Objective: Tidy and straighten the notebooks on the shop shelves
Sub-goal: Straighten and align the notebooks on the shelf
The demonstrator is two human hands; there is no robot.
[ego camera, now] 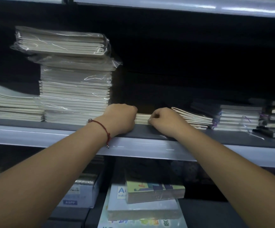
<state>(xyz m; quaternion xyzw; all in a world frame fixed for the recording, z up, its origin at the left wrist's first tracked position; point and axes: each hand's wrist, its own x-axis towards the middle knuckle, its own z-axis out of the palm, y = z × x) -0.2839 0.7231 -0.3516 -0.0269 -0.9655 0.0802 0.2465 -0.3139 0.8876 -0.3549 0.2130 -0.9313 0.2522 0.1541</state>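
Fingers: on the right hand [162, 120] we see them curled, tips pinching the front right corner of a short stack of notebooks [143, 118]. On the left hand [120, 118] they are folded under, out of sight behind the knuckles; the hand sits against the stack's left end, but we cannot tell whether it grips or only pushes. A red string bracelet [104, 128] sits on the left wrist.

Stack: low, lying flat on the middle shelf [51, 134], near its front edge, bracketed between the two hands.

Neighbours: just left, touching the left hand, a tall pile of plastic-wrapped notebooks [75, 89]; its top packs [61, 41] are skewed and overhang to the left. Further left, a lower pile of loose notebooks [10, 104], covers bowed. Just right of the right hand, a leaning pile [194, 116] slopes down toward the right. Beyond it, dark-covered notebooks [238, 116] in stacks, blurred.

Below: boxed goods and a wrapped book [154, 192] on the lower shelf, not part of this step.

Step in hand, our reading: squaring up the short stack between both hands. Most of the shelf is not yet straight.

Next move calls for: pressing both ends inward evenly, then aligning the front edge parallel to the shelf lip without nudging the tall wrapped pile.
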